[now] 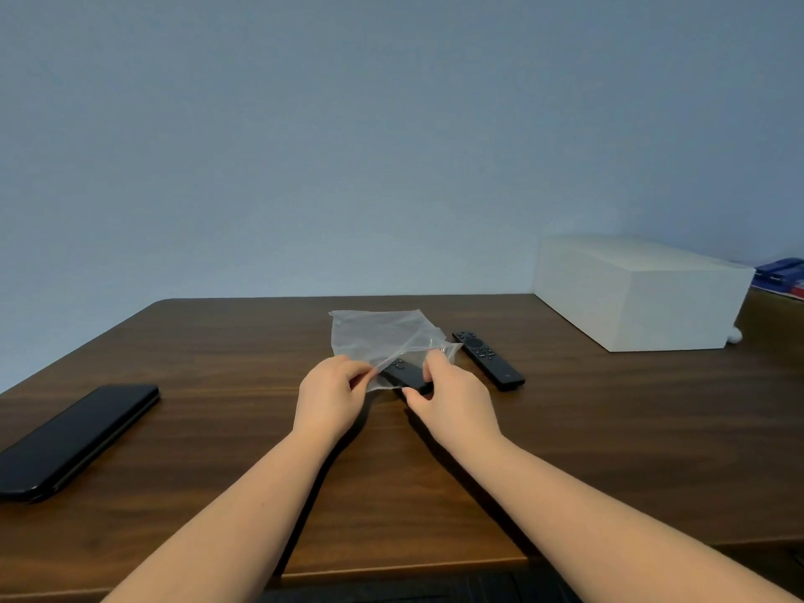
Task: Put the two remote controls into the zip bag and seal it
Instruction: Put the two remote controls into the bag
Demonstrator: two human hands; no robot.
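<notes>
A clear zip bag [377, 332] lies on the brown table [217, 350], its near edge lifted. My left hand [329, 396] pinches the bag's near left edge. My right hand [452, 396] pinches the bag's near right edge, thumb stretched out below. One black remote control [402, 373] lies under or in the lifted bag edge, between my hands; I cannot tell which. The second black remote control [488, 359] lies bare on the table just right of the bag, apart from both hands.
A black phone [78, 437] lies at the table's left. A white box [639, 293] stands at the back right, with blue and red items [783, 276] behind it. A grey-blue wall rises behind the table.
</notes>
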